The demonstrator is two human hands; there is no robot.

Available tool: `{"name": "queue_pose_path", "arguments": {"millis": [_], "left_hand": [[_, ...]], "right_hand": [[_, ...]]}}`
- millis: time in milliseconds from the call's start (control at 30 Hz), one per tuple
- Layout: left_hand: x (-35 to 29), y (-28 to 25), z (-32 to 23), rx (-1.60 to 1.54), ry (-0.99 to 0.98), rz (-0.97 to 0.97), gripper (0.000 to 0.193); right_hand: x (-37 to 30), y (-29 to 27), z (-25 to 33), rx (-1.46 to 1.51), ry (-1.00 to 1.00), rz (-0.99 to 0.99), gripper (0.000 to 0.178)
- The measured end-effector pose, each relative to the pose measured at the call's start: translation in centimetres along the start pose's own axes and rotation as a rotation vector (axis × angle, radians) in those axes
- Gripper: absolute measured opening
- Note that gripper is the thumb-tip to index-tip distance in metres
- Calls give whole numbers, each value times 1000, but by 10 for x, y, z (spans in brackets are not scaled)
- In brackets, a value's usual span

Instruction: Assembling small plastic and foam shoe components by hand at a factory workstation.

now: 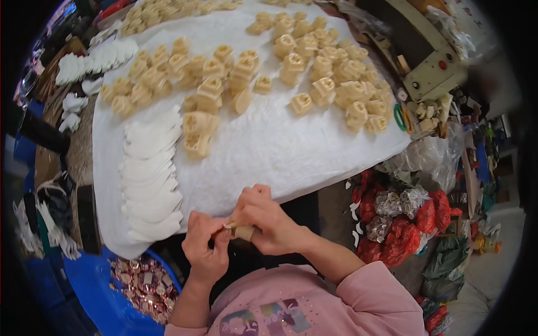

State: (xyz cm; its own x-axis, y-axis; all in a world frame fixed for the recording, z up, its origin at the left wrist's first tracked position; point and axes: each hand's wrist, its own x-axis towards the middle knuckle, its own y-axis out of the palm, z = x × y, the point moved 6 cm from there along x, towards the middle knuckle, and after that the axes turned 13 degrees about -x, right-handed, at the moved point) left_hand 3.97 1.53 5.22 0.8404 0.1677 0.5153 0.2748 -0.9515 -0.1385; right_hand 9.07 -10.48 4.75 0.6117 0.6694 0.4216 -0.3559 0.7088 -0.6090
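Observation:
Just in front of my chest, past the near edge of the table, my two hands meet over a small beige molded piece (244,232). My right hand (269,224) is closed around it, fingers curled. The thumb and fingers of my left hand (204,247) pinch at its left end, where a small pale bit shows; the grip hides most of the piece. Left of my hands, thin white curved pieces (150,187) overlap in a long row on the white cloth (269,151). Similar beige hollow pieces (199,134) stand beyond that row.
More beige pieces (347,84) are heaped at the far right and far left. Green-handled scissors (399,116) lie by the right edge, near a machine (431,78) with a red button. A blue tub (103,297) holds shiny wrapped items. Red bags (400,241) lie at right.

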Motion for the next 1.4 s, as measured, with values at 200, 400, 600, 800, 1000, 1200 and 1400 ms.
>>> {"name": "queue_pose_path", "arguments": {"millis": [200, 400, 600, 800, 1000, 1200, 1400], "left_hand": [[-4, 5, 4, -6, 16, 45, 16], [0, 5, -2, -8, -4, 48, 15], [3, -9, -11, 123, 158, -21, 19], [1, -28, 8, -2, 70, -141, 20], [-1, -21, -11, -161, 157, -130, 21], [-3, -3, -14, -192, 158, 74, 23], [-2, 6, -18, 134, 277, 141, 16]], "right_hand": [[-2, 0, 4, -59, -11, 59, 28], [-1, -4, 5, -39, -44, 60, 28], [5, -5, 11, -293, -138, -13, 25], [7, -34, 19, -218, -11, -186, 29], [-39, 21, -26, 797, 639, -135, 20], [-38, 18, -16, 909, 609, -260, 22], [-42, 9, -10, 825, 591, -175, 28]]}}
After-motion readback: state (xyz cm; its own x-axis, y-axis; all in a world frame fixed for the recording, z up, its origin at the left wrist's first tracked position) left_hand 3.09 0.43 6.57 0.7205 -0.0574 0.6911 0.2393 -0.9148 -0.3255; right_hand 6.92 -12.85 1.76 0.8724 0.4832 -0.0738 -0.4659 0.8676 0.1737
